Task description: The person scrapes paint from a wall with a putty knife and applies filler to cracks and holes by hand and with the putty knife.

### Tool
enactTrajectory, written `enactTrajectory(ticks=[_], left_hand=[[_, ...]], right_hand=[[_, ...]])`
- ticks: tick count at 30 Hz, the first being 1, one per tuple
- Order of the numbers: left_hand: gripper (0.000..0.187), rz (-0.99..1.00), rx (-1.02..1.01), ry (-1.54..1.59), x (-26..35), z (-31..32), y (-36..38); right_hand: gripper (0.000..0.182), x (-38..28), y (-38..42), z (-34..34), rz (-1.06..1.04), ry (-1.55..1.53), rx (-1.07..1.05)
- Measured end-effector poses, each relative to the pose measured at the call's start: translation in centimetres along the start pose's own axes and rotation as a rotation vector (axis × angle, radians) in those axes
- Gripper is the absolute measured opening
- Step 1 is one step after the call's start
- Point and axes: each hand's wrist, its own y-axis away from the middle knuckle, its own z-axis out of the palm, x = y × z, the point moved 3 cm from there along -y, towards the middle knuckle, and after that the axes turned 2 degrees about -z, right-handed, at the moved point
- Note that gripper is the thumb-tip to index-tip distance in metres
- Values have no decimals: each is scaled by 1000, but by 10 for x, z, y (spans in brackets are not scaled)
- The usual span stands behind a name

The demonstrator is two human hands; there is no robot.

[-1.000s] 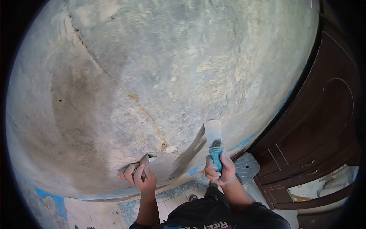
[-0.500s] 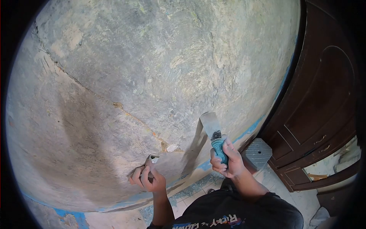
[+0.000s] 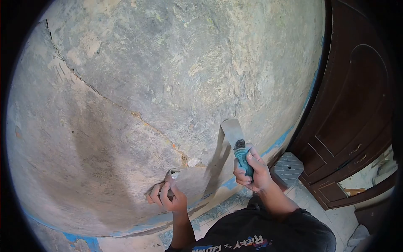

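Observation:
My right hand (image 3: 257, 170) is wrapped round the teal handle of a putty knife (image 3: 233, 133). Its wide metal blade points up, close over the bare wall (image 3: 168, 75), and dark residue sits where blade meets handle. Lower and to the left, my left hand (image 3: 168, 196) has its fingers bent over a curled grey-brown sheet (image 3: 171, 173) close to the wall; most of the sheet is hidden behind the fingers. Just above that hand, a long crack (image 3: 157, 130) slants down the wall to a small white patch (image 3: 194, 162).
A grey plastic stool (image 3: 289, 168) stands right of my right arm. Beyond it is a dark brown wooden cabinet (image 3: 344, 105) with doors and drawers. Scraped blue paint (image 3: 277, 143) lines the wall's lower edge, and flakes litter the tiled floor (image 3: 210, 218).
The view has shifted slightly, so the wall's crack and the cabinet sit a little further right. Both hands keep their holds, and the putty knife is at nearly the same spot.

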Motion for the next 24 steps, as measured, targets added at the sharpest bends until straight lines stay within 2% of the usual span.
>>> enactTrajectory(ticks=[5,17,20,24], left_hand=[[14,6,-22,-22,0,-2,-1],[18,-29,-19,2,-1,0,4],[19,-34,-29,0,0,-3,5],[20,-30,-13,12,-3,-1,5]], right_hand=[[18,5,7,-5,21,41,64],[17,-1,3,4,-6,59,44],[17,1,4,4,18,36,105],[18,-4,2,4,-6,53,55]])
